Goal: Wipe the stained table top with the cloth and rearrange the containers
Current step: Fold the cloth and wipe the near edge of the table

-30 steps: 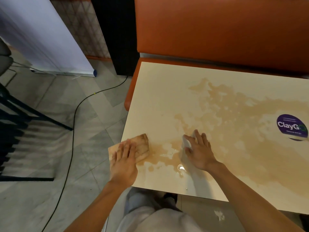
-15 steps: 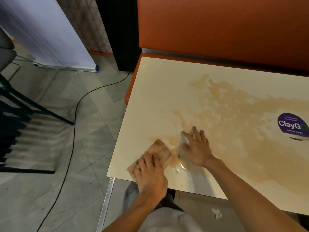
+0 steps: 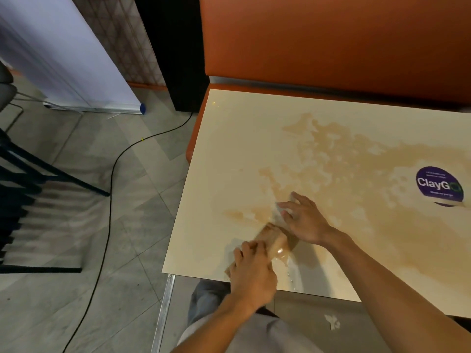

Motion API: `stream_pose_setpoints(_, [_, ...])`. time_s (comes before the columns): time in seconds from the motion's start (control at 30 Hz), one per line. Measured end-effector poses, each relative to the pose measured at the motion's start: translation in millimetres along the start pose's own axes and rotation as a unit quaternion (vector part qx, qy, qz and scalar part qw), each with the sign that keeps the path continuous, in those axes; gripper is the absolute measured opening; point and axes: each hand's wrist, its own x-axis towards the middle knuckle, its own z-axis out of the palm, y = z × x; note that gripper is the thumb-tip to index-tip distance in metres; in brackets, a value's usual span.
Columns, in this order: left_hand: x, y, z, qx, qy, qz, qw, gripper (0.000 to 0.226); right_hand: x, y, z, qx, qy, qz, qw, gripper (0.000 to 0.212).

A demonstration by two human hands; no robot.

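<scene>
2 hands on the cream surface (image 3: 229, 138), both near its front-left corner. Left hand (image 3: 251, 272) sits on the brown-soaked cloth (image 3: 274, 239) at the front edge, fingers (image 3: 248, 249) curled down over it, pressing it flat. Cloth's near end reaches the front edge; its far end touches the right hand (image 3: 305, 220). Right hand lies just beyond the cloth, fingers apart and mostly straight, tips on the wet surface, holding nothing. Brown stain (image 3: 356, 174) spreads from the hands to the right, past the purple ClayGo sticker (image 3: 439, 184), out of frame; a strip along the left edge and the far-left corner look unstained. Far edge butts against the orange bench (image 3: 331, 42). Left edge has open tiled floor (image 3: 127, 200) beside it, with a black cable (image 3: 109, 200) running across. Dark chair legs (image 3: 38, 174) stand well apart, far left.
</scene>
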Motion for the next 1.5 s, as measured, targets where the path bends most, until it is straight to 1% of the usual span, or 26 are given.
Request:
stream_pose_setpoints(0.07, [7.9,-12.5,-24.7,-0.123,-0.022,-0.007,0.992,0.034,-2.7,4.1,-5.5,0.038,0.047,-0.017,0.998,0.033])
stream_pose_setpoints(0.1, [12.6,-17.9,-38.4,-0.173,-0.006,-0.018,0.985,0.029,-5.3,6.2,-8.0,0.052,0.070,-0.026,0.996,0.030])
stream_pose_setpoints(0.13, [17.6,-22.7,-51.6,-0.207,0.015,-0.028,0.978,0.026,-8.1,9.1,-9.8,0.057,0.086,-0.028,0.994,0.028])
stream_pose_setpoints(0.2, [30.3,-33.6,-75.2,-0.216,0.060,-0.016,0.974,0.024,-13.2,18.9,-10.2,0.036,0.103,-0.028,0.994,0.027])
stream_pose_setpoints(0.27, [48.9,-43.9,-93.0,-0.140,0.123,0.029,0.982,0.030,-17.1,31.3,-6.8,0.017,0.097,-0.008,0.995,0.029])
stream_pose_setpoints(0.3, [60.2,-49.5,-97.4,-0.075,0.144,0.052,0.985,0.038,-19.7,36.8,-4.9,0.009,0.089,0.006,0.996,0.031])
stream_pose_setpoints(0.33, [70.1,-54.6,-98.2,-0.007,0.149,0.068,0.987,0.046,-22.2,42.0,-2.8,-0.004,0.081,0.014,0.997,0.033])
stream_pose_setpoints(0.37, [78.6,-59.7,-95.4,0.050,0.135,0.077,0.987,0.053,-24.8,46.0,-1.2,-0.022,0.078,0.011,0.997,0.035])
stream_pose_setpoints(0.4, [85.5,-64.3,-90.7,0.086,0.104,0.082,0.987,0.057,-26.6,49.2,0.3,-0.037,0.075,0.006,0.997,0.038])
stream_pose_setpoints(0.47, [90.5,-71.5,-75.3,0.135,0.034,0.079,0.987,0.062,-29.0,50.7,0.9,-0.044,0.071,0.001,0.996,0.042])
stream_pose_setpoints(0.5, [90.1,-74.7,-65.4,0.152,0.019,0.073,0.985,0.064,-28.8,51.1,1.5,-0.041,0.067,0.003,0.997,0.044])
stream_pose_setpoints(0.63, [68.8,-68.0,-37.1,0.150,0.039,0.051,0.987,0.066,-26.8,53.0,6.6,-0.024,0.065,0.014,0.997,0.045])
stream_pose_setpoints(0.73, [43.9,-55.1,-21.7,0.159,0.051,0.053,0.985,0.069,-25.9,52.4,8.0,-0.021,0.069,0.015,0.997,0.045])
stream_pose_setpoints(0.9, [12.9,-28.7,1.2,0.187,0.021,0.006,0.982,0.074,-25.6,52.3,8.7,-0.028,0.070,0.015,0.997,0.044])
stream_pose_setpoints(0.97, [4.4,-15.8,11.0,0.178,0.030,0.014,0.983,0.076,-24.8,53.0,8.5,-0.030,0.065,0.017,0.997,0.044])
stream_pose_setpoints(1.07, [-3.0,-4.5,27.8,0.203,0.017,0.026,0.979,0.077,-25.2,52.7,7.7,-0.038,0.052,0.020,0.998,0.045])
stream_pose_setpoints(1.13, [-8.3,4.5,30.0,0.179,0.007,0.029,0.983,0.074,-25.9,52.0,6.7,-0.040,0.043,0.022,0.998,0.045])
stream_pose_setpoints(1.2, [-10.6,9.2,21.9,0.142,0.025,0.040,0.989,0.064,-27.4,50.6,5.1,-0.025,0.037,0.026,0.999,0.043])
stream_pose_setpoints(1.27, [-1.9,1.7,10.7,0.079,0.005,0.042,0.996,0.051,-29.2,47.2,3.4,0.013,0.045,0.021,0.999,0.039])
stream_pose_setpoints(1.3, [4.3,-4.7,2.4,0.025,-0.021,0.046,0.998,0.046,-30.8,44.7,2.7,0.037,0.058,0.011,0.998,0.037])
stream_pose_setpoints(1.33, [8.9,-8.9,-9.2,-0.043,-0.044,0.047,0.997,0.042,-32.9,41.3,2.5,0.068,0.070,0.002,0.995,0.035])
stream_pose_setpoints(1.4, [15.6,-16.0,-32.3,-0.172,-0.060,0.045,0.982,0.038,-38.3,31.0,0.9,0.143,0.085,-0.004,0.986,0.032])
stream_pose_setpoints(1.5, [16.7,-17.7,-65.5,-0.264,-0.053,0.036,0.962,0.032,-46.7,9.3,-5.6,0.286,0.085,-0.005,0.954,0.022])
